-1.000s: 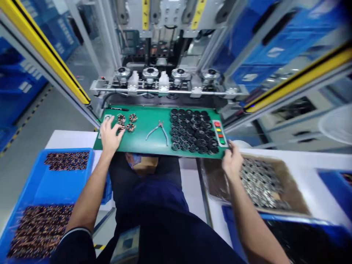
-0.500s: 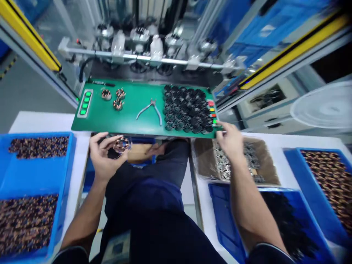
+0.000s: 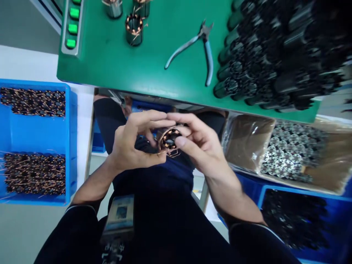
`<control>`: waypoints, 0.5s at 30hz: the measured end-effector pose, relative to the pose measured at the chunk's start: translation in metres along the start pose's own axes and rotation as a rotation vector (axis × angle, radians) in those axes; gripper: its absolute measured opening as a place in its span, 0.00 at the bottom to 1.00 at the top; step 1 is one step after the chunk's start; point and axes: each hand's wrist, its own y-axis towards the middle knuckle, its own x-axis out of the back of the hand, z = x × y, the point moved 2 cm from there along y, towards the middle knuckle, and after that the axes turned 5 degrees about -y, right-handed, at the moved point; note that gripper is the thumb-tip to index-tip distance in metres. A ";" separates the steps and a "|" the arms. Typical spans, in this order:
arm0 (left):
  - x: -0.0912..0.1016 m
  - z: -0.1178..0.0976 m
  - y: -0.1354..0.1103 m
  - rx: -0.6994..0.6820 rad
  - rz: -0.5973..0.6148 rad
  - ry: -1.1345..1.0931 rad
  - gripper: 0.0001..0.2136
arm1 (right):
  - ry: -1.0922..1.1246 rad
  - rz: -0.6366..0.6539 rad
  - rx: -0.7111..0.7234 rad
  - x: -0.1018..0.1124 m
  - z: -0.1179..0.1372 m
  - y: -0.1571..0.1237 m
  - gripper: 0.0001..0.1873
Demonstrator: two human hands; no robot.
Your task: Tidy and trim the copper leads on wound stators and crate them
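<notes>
**Head view.** Item in hand: one copper-wound stator ring (image 3: 168,140) with a dark core, held above the person's lap, just off the near edge of the green work mat (image 3: 110,62). Left hand (image 3: 129,143): curled, left fingers (image 3: 148,119) wrapped over the ring's far side. Right hand (image 3: 200,146): fingers arched over the ring, right thumb (image 3: 189,143) pressed on its face. The two hands pinch it between them, fingertips nearly touching.

On the mat:
- Upright wound stators, metal-cased (image 3: 134,29): 3, along the far edge, two cut off by the frame.
- Blue-handled side-cutting pliers (image 3: 204,33): 1, mid-mat.
- Black cylindrical cores (image 3: 275,55): a dense mass towards the right, too many to count.
- Lit green buttons on a grey strip (image 3: 72,29): 4 visible, at the left edge.

Off the mat:
- Blue plastic tray (image 3: 72,146), left: 1, holding 2 heaps of wired coils (image 3: 34,174).
- Brown-lined box of silver rings (image 3: 286,154), right: 1.
- Blue tray of black parts (image 3: 288,191), lower right: 1.
</notes>
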 end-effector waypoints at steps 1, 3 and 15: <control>0.003 -0.002 0.001 -0.055 -0.038 0.080 0.38 | 0.002 -0.046 0.001 0.002 0.003 0.003 0.26; 0.009 -0.009 0.003 -0.223 -0.100 0.310 0.29 | -0.018 -0.152 0.007 0.005 0.010 0.004 0.24; 0.013 -0.013 0.011 -0.022 0.017 0.490 0.08 | -0.090 -0.341 0.036 0.019 0.017 0.009 0.20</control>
